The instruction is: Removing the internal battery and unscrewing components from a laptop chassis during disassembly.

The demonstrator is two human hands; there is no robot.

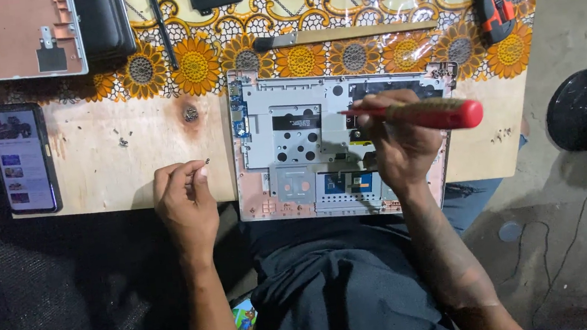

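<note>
We're pinching a tiny screw (207, 161) between the fingertips of our left hand (183, 197), holding it just above the bare wooden surface (129, 166), left of the opened laptop base (292, 151). Our right hand (399, 144) is gripping the red screwdriver (425, 113), lying level across the base, tip pointing left. We're judging this as screw removal; setting the screw beside the loose screws (121, 137) is calling for a gentle release.
</note>
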